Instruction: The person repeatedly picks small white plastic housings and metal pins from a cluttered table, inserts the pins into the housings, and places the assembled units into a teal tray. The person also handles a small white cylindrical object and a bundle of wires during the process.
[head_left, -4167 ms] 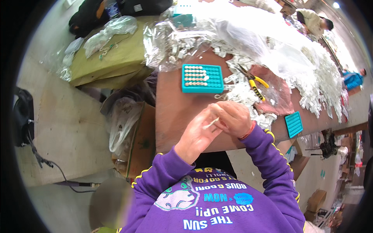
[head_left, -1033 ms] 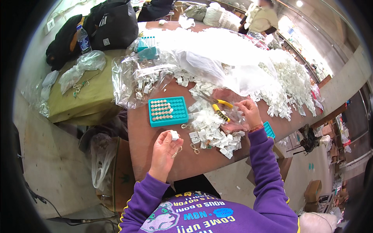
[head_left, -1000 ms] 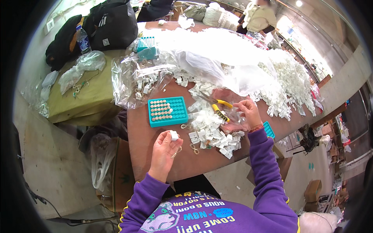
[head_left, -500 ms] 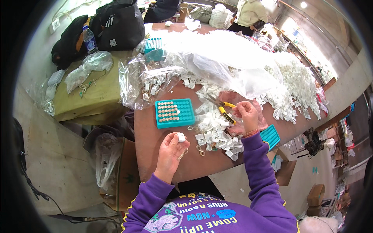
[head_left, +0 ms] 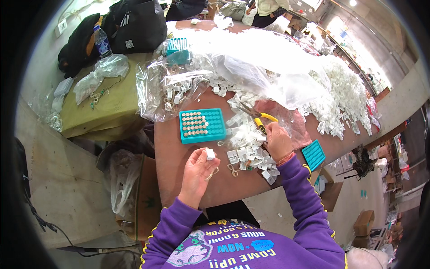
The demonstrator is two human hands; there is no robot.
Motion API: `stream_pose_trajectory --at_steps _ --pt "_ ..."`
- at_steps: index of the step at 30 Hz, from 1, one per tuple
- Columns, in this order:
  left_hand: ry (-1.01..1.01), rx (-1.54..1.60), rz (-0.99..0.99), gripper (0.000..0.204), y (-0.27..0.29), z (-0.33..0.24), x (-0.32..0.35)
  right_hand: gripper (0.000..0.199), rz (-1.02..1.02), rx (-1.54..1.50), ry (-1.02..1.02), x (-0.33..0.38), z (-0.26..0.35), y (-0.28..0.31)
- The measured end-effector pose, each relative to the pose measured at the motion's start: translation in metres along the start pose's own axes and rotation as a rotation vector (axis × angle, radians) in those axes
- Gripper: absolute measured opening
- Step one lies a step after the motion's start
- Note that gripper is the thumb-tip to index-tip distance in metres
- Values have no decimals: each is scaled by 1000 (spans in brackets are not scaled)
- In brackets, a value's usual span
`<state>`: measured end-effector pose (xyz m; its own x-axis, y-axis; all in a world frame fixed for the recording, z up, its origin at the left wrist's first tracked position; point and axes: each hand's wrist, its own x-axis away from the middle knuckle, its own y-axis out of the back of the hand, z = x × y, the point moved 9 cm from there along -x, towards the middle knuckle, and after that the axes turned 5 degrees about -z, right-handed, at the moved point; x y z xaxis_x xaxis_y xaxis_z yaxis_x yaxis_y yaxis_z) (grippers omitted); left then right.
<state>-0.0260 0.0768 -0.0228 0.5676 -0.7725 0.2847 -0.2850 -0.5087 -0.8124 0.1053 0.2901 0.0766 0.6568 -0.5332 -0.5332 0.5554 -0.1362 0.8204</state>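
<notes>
Tabletop (head_left: 170, 179) lies open between left hand (head_left: 196, 175) and edge (head_left: 158, 168).

Around my left hand (head_left: 197, 172) the brown tabletop (head_left: 177, 179) gives me room to pass leftward and back toward my body. Ahead, the turquoise tray (head_left: 204, 138) bars a low path with its near wall. Rightward I find a small cord loop (head_left: 232, 170), then heaped white pieces (head_left: 245, 152) — they fill the way between my hands. My right hand (head_left: 278, 140) is tighter: pliers (head_left: 258, 123) at its fingertips, a second tray (head_left: 313, 154) right of my wrist.
</notes>
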Motion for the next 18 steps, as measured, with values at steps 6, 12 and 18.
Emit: stream_pose_trajectory --at_steps 6,12,18 --pt "-3 -1 -1 21 0 0 1 7 -111 134 127 19 26 12" --pt "-8 -15 6 22 -1 0 0 8 -114 -60 99 23 27 30" --pt "-2 6 33 20 -3 0 0 11 188 -1276 -573 10 16 5"
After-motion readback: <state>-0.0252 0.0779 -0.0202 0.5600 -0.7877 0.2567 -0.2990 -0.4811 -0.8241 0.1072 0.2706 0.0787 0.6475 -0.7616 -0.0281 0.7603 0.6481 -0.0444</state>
